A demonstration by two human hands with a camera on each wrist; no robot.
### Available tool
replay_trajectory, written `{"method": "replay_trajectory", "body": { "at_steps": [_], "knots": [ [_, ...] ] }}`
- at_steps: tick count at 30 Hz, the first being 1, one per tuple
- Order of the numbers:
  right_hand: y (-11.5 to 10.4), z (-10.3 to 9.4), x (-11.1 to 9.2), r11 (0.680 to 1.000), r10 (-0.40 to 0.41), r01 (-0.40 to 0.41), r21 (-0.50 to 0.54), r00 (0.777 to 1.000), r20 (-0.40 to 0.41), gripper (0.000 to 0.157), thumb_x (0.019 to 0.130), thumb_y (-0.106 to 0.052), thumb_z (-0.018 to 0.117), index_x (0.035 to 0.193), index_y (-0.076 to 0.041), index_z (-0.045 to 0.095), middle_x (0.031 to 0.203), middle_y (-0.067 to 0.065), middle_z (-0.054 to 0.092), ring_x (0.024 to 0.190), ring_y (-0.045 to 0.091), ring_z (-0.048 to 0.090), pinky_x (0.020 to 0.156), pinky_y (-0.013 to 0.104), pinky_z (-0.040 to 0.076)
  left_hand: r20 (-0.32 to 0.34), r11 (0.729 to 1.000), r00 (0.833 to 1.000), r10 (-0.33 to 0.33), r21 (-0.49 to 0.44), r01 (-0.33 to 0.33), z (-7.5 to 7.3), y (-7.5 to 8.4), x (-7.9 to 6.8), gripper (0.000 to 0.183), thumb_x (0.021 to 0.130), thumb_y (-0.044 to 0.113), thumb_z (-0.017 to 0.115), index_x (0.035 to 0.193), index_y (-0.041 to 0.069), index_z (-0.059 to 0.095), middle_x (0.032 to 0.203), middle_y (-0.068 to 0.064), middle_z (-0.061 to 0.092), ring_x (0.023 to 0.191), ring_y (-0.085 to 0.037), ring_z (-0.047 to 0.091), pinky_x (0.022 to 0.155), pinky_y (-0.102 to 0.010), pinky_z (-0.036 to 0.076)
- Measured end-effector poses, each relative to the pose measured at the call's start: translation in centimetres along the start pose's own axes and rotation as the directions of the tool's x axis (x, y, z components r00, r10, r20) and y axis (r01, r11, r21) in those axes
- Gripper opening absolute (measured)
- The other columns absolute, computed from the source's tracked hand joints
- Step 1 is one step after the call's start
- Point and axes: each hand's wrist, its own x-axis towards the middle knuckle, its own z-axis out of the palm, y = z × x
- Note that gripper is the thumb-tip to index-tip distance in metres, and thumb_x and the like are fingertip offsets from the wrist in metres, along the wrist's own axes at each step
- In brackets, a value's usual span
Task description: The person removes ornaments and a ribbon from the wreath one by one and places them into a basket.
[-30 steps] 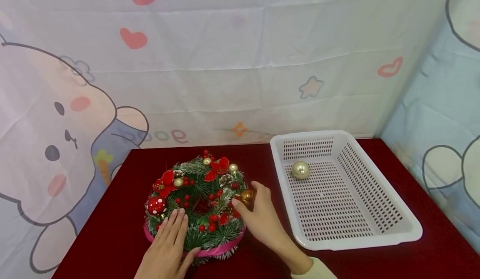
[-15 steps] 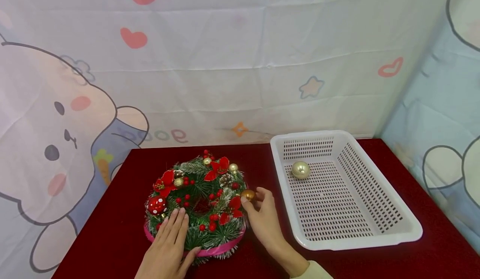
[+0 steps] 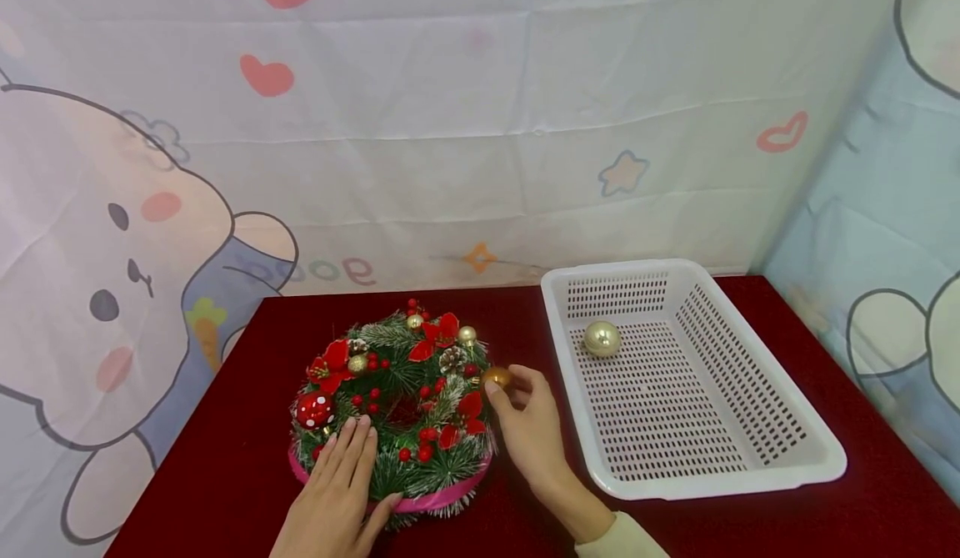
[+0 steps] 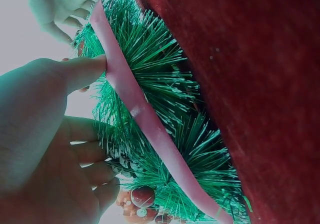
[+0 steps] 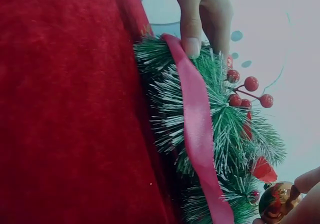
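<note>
A round green Christmas wreath (image 3: 390,475) with frosted tips and a pink ribbon (image 3: 438,501) around its side lies on the dark red cloth. My left hand (image 3: 333,479) rests on its near left part, fingers straight over the needles; in the left wrist view the thumb (image 4: 87,73) presses at the ribbon. At the wreath's right edge my right hand (image 3: 528,424) pinches a shiny copper-gold bauble (image 3: 497,377) between thumb and fingers. The bauble's small cap points toward the wreath. In the right wrist view this bauble (image 5: 275,204) sits beside a red petal, partly covered by the fingers.
A white perforated plastic basket (image 3: 720,487) stands to the right, with a pale gold bauble (image 3: 602,339) inside. The wreath bears red flowers (image 3: 438,334), berries, pinecones and a red dotted ornament (image 3: 314,410). A printed curtain (image 3: 480,166) hangs behind the table.
My right hand has shifted its fingers to the bauble's right side. The bauble has turned and moved slightly up, showing its cap. My left hand and the wreath have stayed put.
</note>
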Motion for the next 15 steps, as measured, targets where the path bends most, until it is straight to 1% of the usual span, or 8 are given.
{"method": "replay_trajectory", "body": {
  "at_steps": [3,5,10,13,15],
  "knots": [
    [-0.4,0.2,0.2,1.0,-0.031,0.031,0.003,0.999,-0.009,0.047,0.1,-0.02,0.072,0.14,0.0,0.058,0.133,0.019,0.063,0.113,0.027,0.067,0.083,0.026,0.059,-0.008,1.0,1.0,0.005,0.005,-0.005,0.0,0.0,0.0,0.08,0.091,0.049,0.079,0.147,-0.004,0.057,0.159,-0.021,0.053,0.147,-0.038,0.053,0.125,-0.014,-0.021],
    [-0.7,0.3,0.4,0.998,-0.065,0.065,-0.012,0.998,-0.017,0.046,0.099,-0.02,0.074,0.14,-0.002,0.06,0.131,0.018,0.063,0.113,0.027,0.066,0.086,0.027,0.059,-0.008,1.0,1.0,0.006,0.005,-0.006,0.0,0.0,0.0,0.08,0.091,0.049,0.079,0.147,-0.004,0.057,0.159,-0.021,0.053,0.147,-0.039,0.053,0.125,-0.014,-0.021],
    [-1.3,0.8,1.0,0.988,-0.151,0.151,-0.043,0.988,-0.015,0.045,0.098,-0.02,0.076,0.139,-0.007,0.064,0.13,0.016,0.064,0.115,0.028,0.066,0.096,0.041,0.06,-0.005,1.0,1.0,0.003,0.008,-0.003,0.0,0.0,-0.1,0.08,0.091,0.049,0.078,0.147,-0.005,0.057,0.159,-0.021,0.052,0.147,-0.039,0.053,0.125,-0.014,-0.021],
    [-1.6,1.0,1.3,0.984,-0.175,0.176,-0.038,0.984,0.005,0.046,0.098,-0.02,0.076,0.14,-0.007,0.065,0.13,0.016,0.065,0.115,0.029,0.065,0.099,0.046,0.06,-0.004,1.0,1.0,0.001,0.011,-0.001,-0.1,0.0,-0.1,0.08,0.092,0.05,0.078,0.147,-0.004,0.057,0.159,-0.021,0.052,0.147,-0.038,0.053,0.125,-0.014,-0.021],
    [-1.8,1.1,1.5,0.982,-0.184,0.184,-0.042,0.983,0.014,0.046,0.097,-0.02,0.076,0.14,-0.006,0.065,0.13,0.015,0.065,0.114,0.029,0.065,0.098,0.047,0.06,-0.004,1.0,1.0,0.001,0.012,-0.001,-0.1,0.1,-0.1,0.08,0.092,0.049,0.078,0.147,-0.004,0.057,0.159,-0.02,0.052,0.147,-0.038,0.053,0.125,-0.014,-0.021]
  ]
}}
